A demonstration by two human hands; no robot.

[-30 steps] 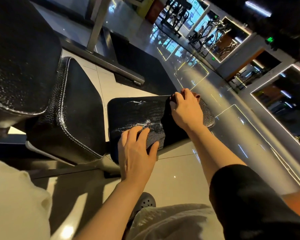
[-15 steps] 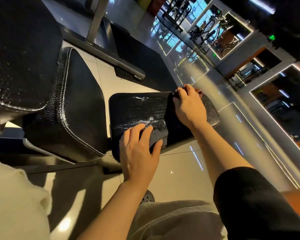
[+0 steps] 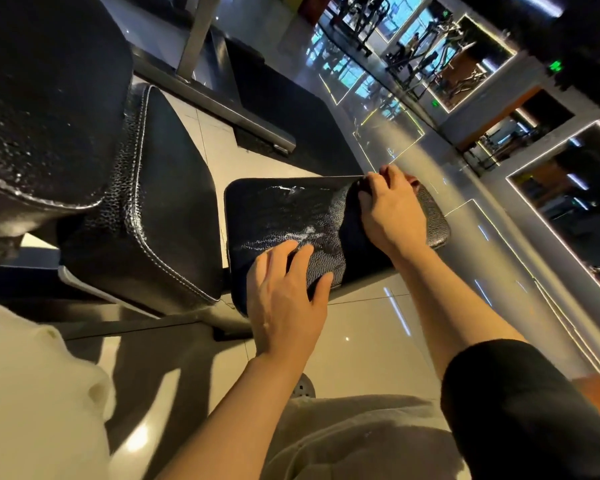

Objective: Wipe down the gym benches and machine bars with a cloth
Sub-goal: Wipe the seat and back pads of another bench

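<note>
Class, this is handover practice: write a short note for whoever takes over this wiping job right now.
Left hand: open, fingers flat on the near edge of the small pad.
Right hand: fingers curled on the dark cloth, which lies across the pad.
Done: the pad shows wet streaks.
Left: finish this pad. I cannot tell whether the seat, backrest and bar have been wiped.

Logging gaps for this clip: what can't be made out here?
- Head view: cloth not distinguishable; the right hand covers whatever lies under it on the small pad.
- Left hand hides the pad's near edge.
- Large backrest pad cut off by the frame's left edge.
</note>
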